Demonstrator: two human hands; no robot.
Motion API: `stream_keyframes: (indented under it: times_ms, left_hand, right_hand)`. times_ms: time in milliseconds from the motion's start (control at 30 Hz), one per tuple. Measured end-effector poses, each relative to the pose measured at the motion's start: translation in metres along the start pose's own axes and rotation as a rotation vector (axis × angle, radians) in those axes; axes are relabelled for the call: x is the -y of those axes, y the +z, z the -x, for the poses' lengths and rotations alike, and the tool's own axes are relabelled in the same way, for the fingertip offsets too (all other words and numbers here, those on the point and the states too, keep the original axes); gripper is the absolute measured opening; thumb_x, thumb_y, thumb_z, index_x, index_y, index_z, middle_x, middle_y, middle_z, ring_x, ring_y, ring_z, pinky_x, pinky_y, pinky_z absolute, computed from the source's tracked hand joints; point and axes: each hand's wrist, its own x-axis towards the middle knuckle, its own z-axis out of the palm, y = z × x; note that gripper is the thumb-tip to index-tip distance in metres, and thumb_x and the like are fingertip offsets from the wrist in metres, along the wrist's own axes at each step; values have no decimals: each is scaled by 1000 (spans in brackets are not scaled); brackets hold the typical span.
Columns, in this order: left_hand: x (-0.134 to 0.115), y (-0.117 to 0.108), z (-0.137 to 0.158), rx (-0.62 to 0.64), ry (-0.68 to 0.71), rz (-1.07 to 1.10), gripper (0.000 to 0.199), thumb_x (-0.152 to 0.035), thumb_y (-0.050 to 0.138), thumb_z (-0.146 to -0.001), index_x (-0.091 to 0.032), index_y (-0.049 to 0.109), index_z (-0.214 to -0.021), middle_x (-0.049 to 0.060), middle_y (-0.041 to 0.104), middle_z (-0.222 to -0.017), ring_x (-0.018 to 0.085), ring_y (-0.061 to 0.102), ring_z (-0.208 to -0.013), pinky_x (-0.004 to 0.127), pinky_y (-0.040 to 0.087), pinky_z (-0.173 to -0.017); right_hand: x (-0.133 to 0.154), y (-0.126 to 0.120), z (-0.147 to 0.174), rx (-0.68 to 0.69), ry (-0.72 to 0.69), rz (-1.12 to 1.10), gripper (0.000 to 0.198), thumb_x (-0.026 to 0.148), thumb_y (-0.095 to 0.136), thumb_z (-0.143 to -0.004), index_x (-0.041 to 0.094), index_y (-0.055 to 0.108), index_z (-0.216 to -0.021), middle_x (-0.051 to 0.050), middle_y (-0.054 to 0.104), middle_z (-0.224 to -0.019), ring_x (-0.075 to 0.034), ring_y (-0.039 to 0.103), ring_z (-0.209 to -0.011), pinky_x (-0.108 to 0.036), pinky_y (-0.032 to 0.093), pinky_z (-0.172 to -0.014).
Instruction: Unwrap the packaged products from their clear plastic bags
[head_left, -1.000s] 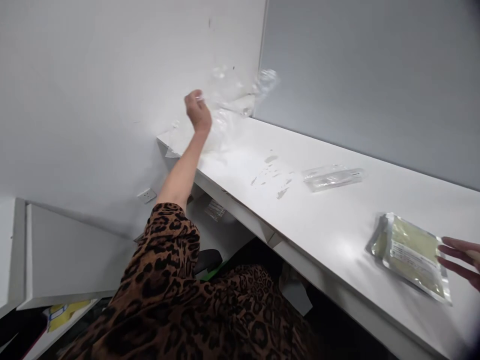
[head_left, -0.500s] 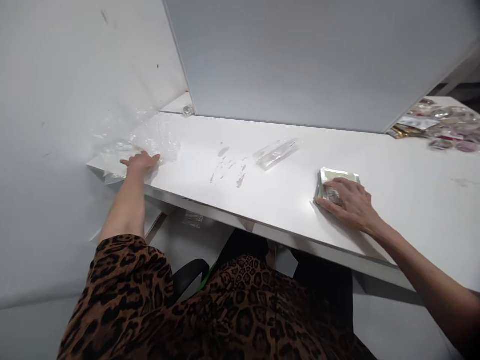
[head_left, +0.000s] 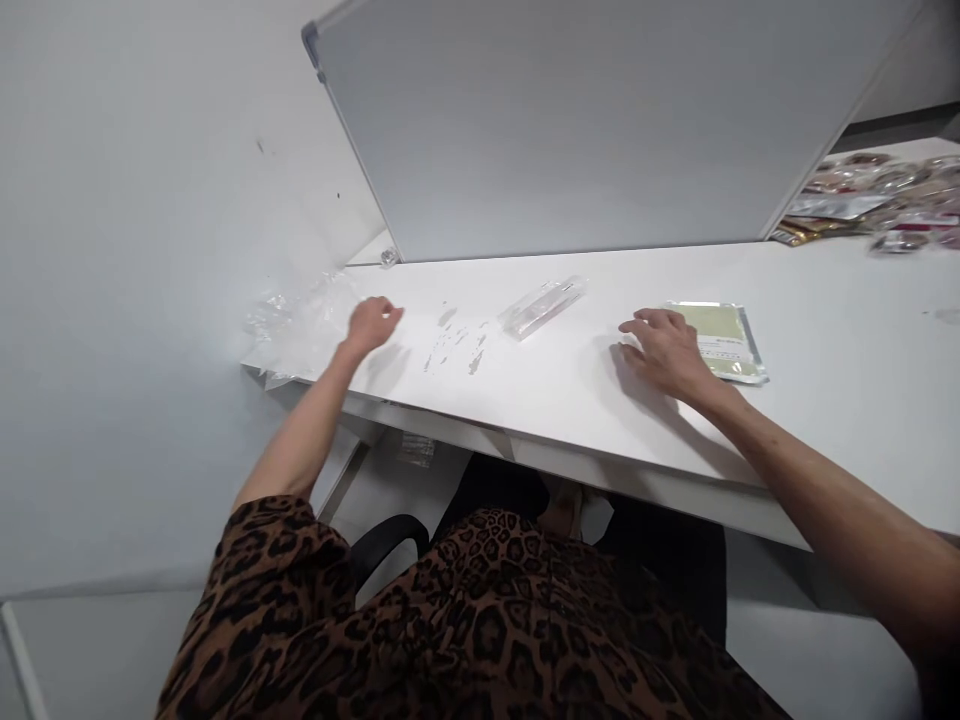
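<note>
My right hand [head_left: 666, 352] hovers over the white tabletop with its fingers apart and nothing in them. Just behind it, partly covered by the hand, lies a flat green-and-silver foil packet [head_left: 726, 338]. My left hand [head_left: 370, 325] is raised a little above the table at the left, fingers loosely bent, and I see nothing held in it. Beside it, crumpled clear plastic bags [head_left: 300, 325] rest at the table's left end. Between the hands lies a slim clear plastic sleeve [head_left: 544, 308] with something pale pink inside.
A grey-white board [head_left: 585, 130] stands along the back of the white table [head_left: 540, 400]. Behind its right edge several wrapped packets [head_left: 892, 195] lie heaped. A small crumpled clear item [head_left: 388, 257] sits by the board's left corner. A wall [head_left: 135, 350] closes the left side.
My right hand has let go of the packet, which now lies flat to the right of the hand. My left hand has lifted off the plastic bags and moved right.
</note>
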Motion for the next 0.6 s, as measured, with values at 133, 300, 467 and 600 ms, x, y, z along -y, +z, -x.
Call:
stream_keyframes:
  times_ms: [133, 300, 467, 600]
  left_hand:
    - [-87, 36, 2, 81, 104, 298, 36, -33, 49, -100, -10, 72, -115, 16, 72, -127, 25, 62, -119, 38, 43, -111]
    - [-165, 85, 13, 72, 101, 360, 38, -33, 53, -100, -14, 67, -129, 18, 63, -141, 30, 56, -134, 44, 41, -116]
    - [-175, 108, 22, -41, 114, 445, 43, -28, 49, -102, -13, 55, -141, 20, 56, -148, 27, 51, -141, 42, 38, -121]
    - [-129, 101, 66, -417, 275, 594, 36, -39, 45, -105, -16, 59, -128, 17, 64, -134, 26, 55, -131, 45, 42, -116]
  right_hand:
    - [23, 10, -6, 129, -17, 40, 33, 30, 54, -91, 17, 71, -116, -19, 61, -138, -43, 47, -135, -62, 43, -106]
    - [41, 20, -13, 233, 2, -10, 40, 26, 51, -94, 10, 68, -127, -22, 60, -141, -41, 49, -134, -55, 44, -109]
    - [40, 28, 1, 251, -48, 3, 40, 23, 47, -97, 6, 68, -127, -24, 64, -134, -40, 54, -126, -52, 47, -103]
    - [34, 34, 10, 232, -169, 31, 37, 22, 45, -99, 7, 69, -122, -23, 67, -127, -39, 56, -120, -51, 48, -98]
